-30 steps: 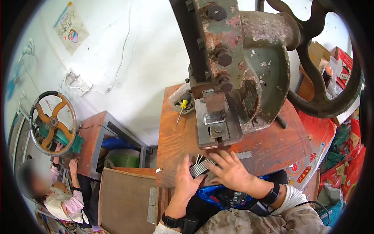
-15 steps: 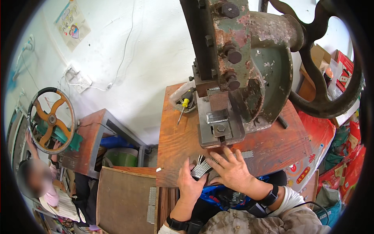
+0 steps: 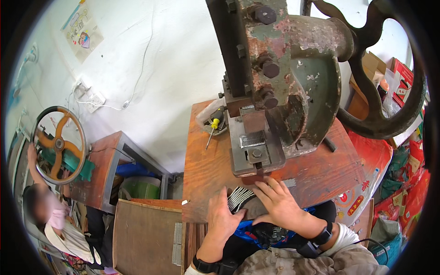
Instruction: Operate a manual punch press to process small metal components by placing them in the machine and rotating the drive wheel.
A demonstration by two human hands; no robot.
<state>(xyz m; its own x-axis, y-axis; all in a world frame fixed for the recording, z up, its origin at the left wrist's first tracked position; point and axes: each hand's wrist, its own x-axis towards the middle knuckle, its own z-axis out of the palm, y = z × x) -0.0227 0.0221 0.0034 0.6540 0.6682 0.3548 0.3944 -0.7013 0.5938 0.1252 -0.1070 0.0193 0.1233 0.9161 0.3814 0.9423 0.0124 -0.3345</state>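
Since a moment ago we have drawn our right hand (image 3: 279, 204) back, fingers spread flat beside the metal strips (image 3: 239, 197), which our left hand (image 3: 222, 217) grips at the desk (image 3: 206, 178) edge.

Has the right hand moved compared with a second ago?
Yes. The right hand has slid up the wooden table, its fingers now nearly reaching the press base.

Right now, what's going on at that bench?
A person sits at a wooden bench in front of a heavy, rusty press with a big flywheel. Both hands are at the near edge below the press bed: the left hand and right hand are together on a fanned stack of thin metal strips. A yellow-handled screwdriver lies beside the press. Another person works a second wheel at far left.
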